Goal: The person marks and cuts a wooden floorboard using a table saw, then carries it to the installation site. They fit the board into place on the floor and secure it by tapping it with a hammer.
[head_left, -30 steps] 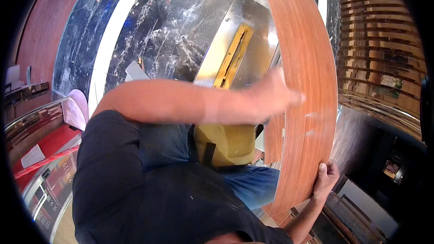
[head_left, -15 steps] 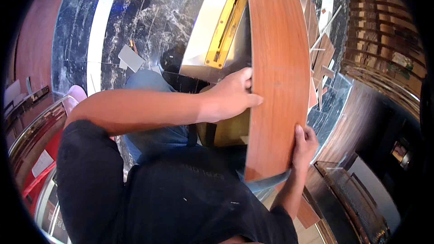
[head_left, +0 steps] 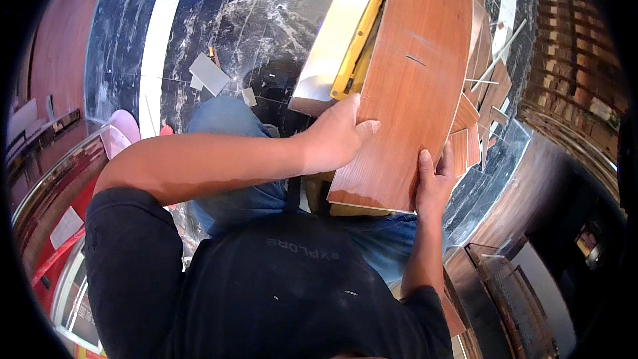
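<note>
My left hand [head_left: 339,134] is closed on the left edge of a long reddish wood-grain plank [head_left: 405,103], thumb over its top face. My right hand [head_left: 433,181] grips the plank's right edge near its lower end. The plank runs away from me to the top of the picture and has short dark marks on its surface. Beside and partly behind it, a yellow slotted bar [head_left: 356,40] sits on a shiny metal plate [head_left: 325,26]; the plank hides part of both.
Wood offcuts and thin strips [head_left: 492,80] lie to the right on the dark marbled floor [head_left: 232,13]. Small grey pieces [head_left: 209,73] lie left of the metal plate. A slatted wooden structure [head_left: 565,40] stands far right, a pink object [head_left: 121,129] at left.
The plank's near end has moved up and away from me and now angles left, with my right hand rising with it. More offcuts show at the right.
</note>
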Tool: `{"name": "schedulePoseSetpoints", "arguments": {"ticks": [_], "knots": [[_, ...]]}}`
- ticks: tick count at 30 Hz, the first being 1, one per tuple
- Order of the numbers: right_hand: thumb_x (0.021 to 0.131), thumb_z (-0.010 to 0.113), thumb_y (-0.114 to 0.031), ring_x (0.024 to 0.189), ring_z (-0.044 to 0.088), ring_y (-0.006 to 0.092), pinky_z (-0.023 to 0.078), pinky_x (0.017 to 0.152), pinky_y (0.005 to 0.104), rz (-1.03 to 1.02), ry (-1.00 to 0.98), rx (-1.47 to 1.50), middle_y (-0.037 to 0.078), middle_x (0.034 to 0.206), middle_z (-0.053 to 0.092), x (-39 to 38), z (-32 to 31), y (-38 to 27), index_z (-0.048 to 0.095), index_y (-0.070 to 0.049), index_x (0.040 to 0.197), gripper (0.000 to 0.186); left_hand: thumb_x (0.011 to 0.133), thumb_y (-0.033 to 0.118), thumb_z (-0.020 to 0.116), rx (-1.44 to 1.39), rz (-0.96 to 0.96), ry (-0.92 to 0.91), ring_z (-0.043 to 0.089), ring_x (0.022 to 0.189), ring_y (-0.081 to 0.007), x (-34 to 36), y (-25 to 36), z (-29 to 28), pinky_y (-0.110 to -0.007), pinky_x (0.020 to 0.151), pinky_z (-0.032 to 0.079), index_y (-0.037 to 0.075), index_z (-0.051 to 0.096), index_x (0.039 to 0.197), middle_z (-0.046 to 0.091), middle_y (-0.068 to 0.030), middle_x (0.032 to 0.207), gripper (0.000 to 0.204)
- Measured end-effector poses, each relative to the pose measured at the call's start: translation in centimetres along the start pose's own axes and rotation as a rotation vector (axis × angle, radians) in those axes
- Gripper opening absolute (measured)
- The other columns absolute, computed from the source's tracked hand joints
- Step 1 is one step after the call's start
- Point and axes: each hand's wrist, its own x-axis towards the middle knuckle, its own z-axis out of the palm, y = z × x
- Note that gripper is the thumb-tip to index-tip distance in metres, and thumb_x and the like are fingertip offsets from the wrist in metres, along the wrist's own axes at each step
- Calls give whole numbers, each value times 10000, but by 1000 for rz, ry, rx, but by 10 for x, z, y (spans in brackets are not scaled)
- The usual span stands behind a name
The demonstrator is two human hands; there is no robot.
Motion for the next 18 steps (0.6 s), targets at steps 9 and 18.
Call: {"name": "schedulePoseSetpoints", "arguments": {"ticks": [9,18], "knots": [[1021,695,-185,1318,549,237,401,1139,354,-57,43,-54,200,1425,587,0,47,-8,449,114,1487,606,1024,196,631,61,8,34,654,1191,-407,-7,-12,-34,-447,1020,496,-103,538,1308,659,-324,1230,423],[1018,717,-236,1231,592,218,449,1082,337,-14,50,58,192,1364,626,2,55,1,426,162,1474,671,1080,148,564,127,-100,-130,611,1201,-195,2,-19,-53,-370,1066,485,-106,417,1462,645,-185,1305,482]]}}
